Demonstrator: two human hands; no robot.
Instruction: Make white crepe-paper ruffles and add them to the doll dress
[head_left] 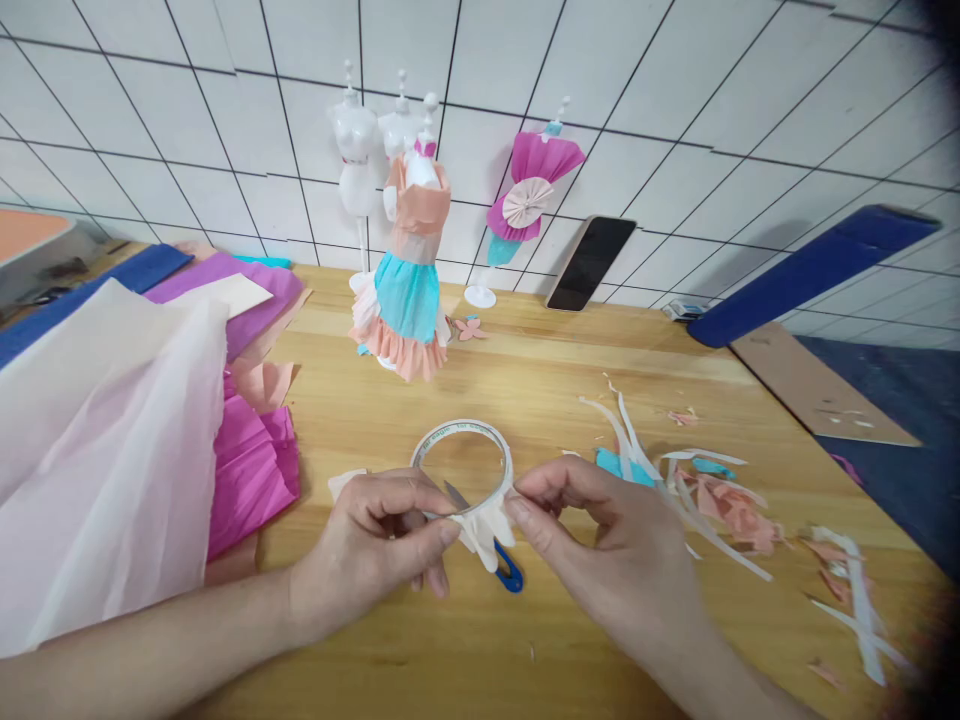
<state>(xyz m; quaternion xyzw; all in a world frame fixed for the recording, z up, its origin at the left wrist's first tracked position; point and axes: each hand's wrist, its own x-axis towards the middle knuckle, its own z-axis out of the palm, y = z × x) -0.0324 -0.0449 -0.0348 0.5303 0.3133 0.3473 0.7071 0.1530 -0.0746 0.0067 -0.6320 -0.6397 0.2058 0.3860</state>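
Lower center: left hand [397, 535] and right hand [592, 530] both pinch the ruffled white paper [484, 530] along the tape roll's [506, 460] near edge (blue-handled scissors [508, 570] partly hidden beneath). Dressed mannequin [416, 235], upper center; colored paper sheets [112, 430], left side.

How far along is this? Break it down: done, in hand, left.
Done, by the look of it: the peach-and-turquoise dress and magenta outfit, both on stands.
In hand: the ring, pinched by the left hand and right hand, with cream petals at its near edge.
Left, probably: the ring's far rim has no petals; the leftmost white form wears only a thin pink band.
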